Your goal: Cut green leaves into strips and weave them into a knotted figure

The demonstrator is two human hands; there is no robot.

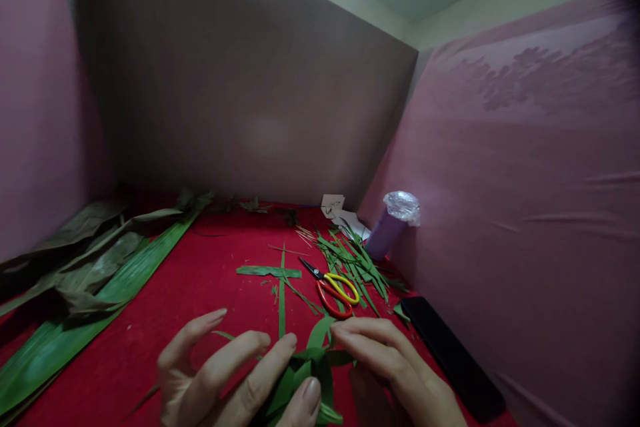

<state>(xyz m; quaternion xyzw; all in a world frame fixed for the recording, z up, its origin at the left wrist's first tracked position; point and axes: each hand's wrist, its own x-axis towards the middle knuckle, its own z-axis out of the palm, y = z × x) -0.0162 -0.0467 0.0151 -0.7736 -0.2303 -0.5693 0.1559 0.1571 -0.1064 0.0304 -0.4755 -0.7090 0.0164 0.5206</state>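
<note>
Low in the head view, a bundle of folded green leaf strips sits between my two hands. My left hand grips it from the left, thumb on the near side, while its upper fingers stick out. With bent fingertips, my right hand pinches a strip at the bundle's upper right. The lower part of the bundle is cut off by the frame. Just beyond my hands lie scissors with one red and one yellow handle. Left of them, leaf strips cross each other on the red cloth.
Long green leaves and dried brown ones spread along the left. A pile of cut strips lies beside a purple cup topped with clear plastic. A black phone-like slab rests at the right, by the pink cloth wall.
</note>
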